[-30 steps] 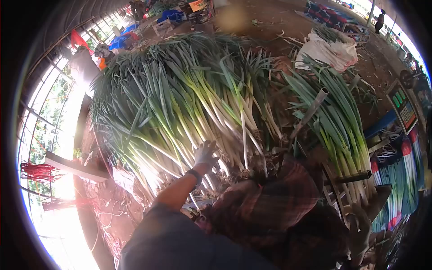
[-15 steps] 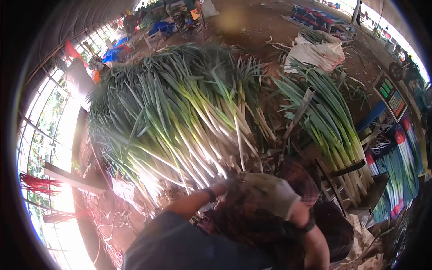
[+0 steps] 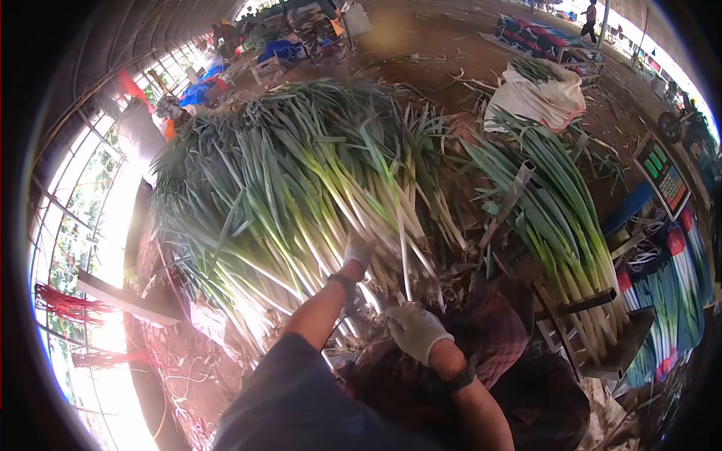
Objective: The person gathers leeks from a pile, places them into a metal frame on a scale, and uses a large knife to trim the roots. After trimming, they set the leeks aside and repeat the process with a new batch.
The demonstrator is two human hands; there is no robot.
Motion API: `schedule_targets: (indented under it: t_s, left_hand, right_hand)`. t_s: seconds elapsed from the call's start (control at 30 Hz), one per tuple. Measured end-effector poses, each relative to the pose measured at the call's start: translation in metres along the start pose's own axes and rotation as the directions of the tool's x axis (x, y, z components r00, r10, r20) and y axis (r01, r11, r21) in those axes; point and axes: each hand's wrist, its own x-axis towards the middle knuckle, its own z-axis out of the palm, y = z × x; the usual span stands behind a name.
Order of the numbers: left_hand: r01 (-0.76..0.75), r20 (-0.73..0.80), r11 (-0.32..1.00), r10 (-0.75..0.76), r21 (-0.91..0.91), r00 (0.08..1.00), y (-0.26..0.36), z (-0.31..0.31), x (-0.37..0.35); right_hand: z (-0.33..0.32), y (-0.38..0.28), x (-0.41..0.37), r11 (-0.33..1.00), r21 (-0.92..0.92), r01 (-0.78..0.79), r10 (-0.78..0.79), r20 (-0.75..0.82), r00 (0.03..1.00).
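Observation:
A wide heap of leeks point(image 3: 263, 173) lies before me, green leaves away and white stems toward me. My left hand point(image 3: 359, 252), in a pale glove, reaches over the white stems with its fingers apart. Close to my lap is my right hand point(image 3: 416, 332), also gloved, its fingers curled beside the root end of a single leek point(image 3: 401, 240) lying on top of the others. What the right fingers hold, if anything, I cannot tell. Dark plaid cloth point(image 3: 502, 342) covers my lap.
To the right, more leeks point(image 3: 562, 225) lie in a metal cradle point(image 3: 632, 338). Behind it stand a scale display point(image 3: 662, 177) and blue-green bundles with red ends point(image 3: 671, 244). A white sack point(image 3: 560, 105) holds leaves farther back. A person point(image 3: 589, 21) is at the far right.
My left hand has moved forward from my lap onto the white stems. My right hand has shifted slightly left and down, apart from the left. The view has tilted slightly.

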Motion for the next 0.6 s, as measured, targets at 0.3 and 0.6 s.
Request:
schedule_targets:
  t_s: [0.3, 0.6]
  left_hand:
    - [0.330, -0.343, 0.910, -0.236, 0.249, 0.909, 0.007, 0.043, 0.077]
    - [0.550, -0.484, 0.802, -0.395, 0.232, 0.781, 0.051, 0.098, 0.077]
  right_hand:
    - [0.000, 0.001, 0.005, 0.997, -0.021, -0.075, 0.075, 0.013, 0.997]
    - [-0.002, -0.001, 0.024, 0.995, -0.070, -0.066, 0.074, 0.112, 0.991]
